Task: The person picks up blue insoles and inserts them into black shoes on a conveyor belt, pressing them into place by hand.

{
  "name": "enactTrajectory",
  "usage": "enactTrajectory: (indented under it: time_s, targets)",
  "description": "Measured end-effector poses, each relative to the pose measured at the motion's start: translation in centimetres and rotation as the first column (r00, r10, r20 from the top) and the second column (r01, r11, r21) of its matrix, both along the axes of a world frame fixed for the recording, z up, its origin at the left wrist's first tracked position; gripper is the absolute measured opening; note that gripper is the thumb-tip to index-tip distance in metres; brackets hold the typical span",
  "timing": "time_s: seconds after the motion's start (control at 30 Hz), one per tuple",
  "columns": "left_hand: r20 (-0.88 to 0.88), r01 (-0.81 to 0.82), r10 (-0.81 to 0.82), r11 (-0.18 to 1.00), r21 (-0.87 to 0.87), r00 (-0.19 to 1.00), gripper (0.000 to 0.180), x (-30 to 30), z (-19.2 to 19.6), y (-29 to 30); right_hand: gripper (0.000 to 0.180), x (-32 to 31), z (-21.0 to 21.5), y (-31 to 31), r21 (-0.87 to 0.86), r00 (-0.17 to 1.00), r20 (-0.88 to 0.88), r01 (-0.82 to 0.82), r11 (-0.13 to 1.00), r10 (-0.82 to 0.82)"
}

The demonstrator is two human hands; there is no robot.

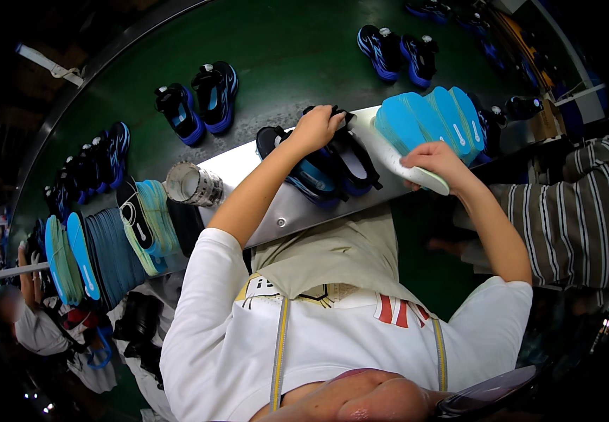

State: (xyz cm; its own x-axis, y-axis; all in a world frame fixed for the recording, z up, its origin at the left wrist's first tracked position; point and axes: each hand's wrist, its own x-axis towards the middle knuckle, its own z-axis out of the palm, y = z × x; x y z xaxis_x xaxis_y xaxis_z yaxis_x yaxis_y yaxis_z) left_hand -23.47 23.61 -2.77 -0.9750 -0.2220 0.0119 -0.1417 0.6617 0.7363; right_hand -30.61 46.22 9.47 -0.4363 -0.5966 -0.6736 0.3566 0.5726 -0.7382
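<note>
A pair of black and blue sneakers stands on a metal shelf in front of me. My left hand [318, 131] is closed at the far end of the right sneaker [355, 163], gripping its black upper. The left sneaker [311, 179] sits beside it, partly covered by my forearm. In my right hand [437, 163] is a pale insole [389, 151], pinched near its end and tilted, its other end pointing away from me. Just beyond that hand lie fanned stacks of blue insoles [427, 119].
A round, stained container [193, 184] stands on the metal shelf [252, 224] to the left. More insole stacks [111, 246] line the left. Pairs of sneakers [195, 102] sit on the green surface [283, 63] beyond. A person in striped clothing [558, 218] is at the right.
</note>
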Motion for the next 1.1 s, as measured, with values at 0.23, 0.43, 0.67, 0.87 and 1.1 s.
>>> enactTrajectory:
  time_s: [0.23, 0.43, 0.67, 0.87, 1.1]
  targets:
    - [0.067, 0.012, -0.014, 1.0, 0.021, 0.998, 0.033, -0.1, 0.7, -0.2, 0.02, 0.9, -4.1, -4.3, 0.199, 0.92, -0.224, -0.279, 0.94, 0.32]
    - [0.029, 0.154, -0.157, 0.985, 0.077, 0.987, 0.03, -0.2, -0.6, -0.8, 0.017, 3.4, -11.5, -6.5, 0.378, 0.212, -0.836, -0.445, 0.812, 0.506]
    - [0.011, 0.12, -0.121, 0.99, 0.072, 0.993, 0.035, 0.3, -0.5, -0.6, 0.025, 4.7, -8.2, -5.5, 0.539, -0.004, -0.824, -0.314, 0.782, 0.566]
    - [0.276, -0.115, 0.091, 0.991, 0.073, 0.957, 0.05, 0.1, 1.3, 0.7, 0.019, 3.7, -7.4, -6.5, 0.641, 0.213, -0.592, -0.461, 0.614, 0.778]
    - [0.284, -0.072, 0.047, 0.994, 0.08, 0.958, 0.051, 0.2, 1.2, 0.7, 0.012, 2.9, -12.0, -7.0, 0.58, -0.093, -0.761, -0.541, 0.609, 0.642]
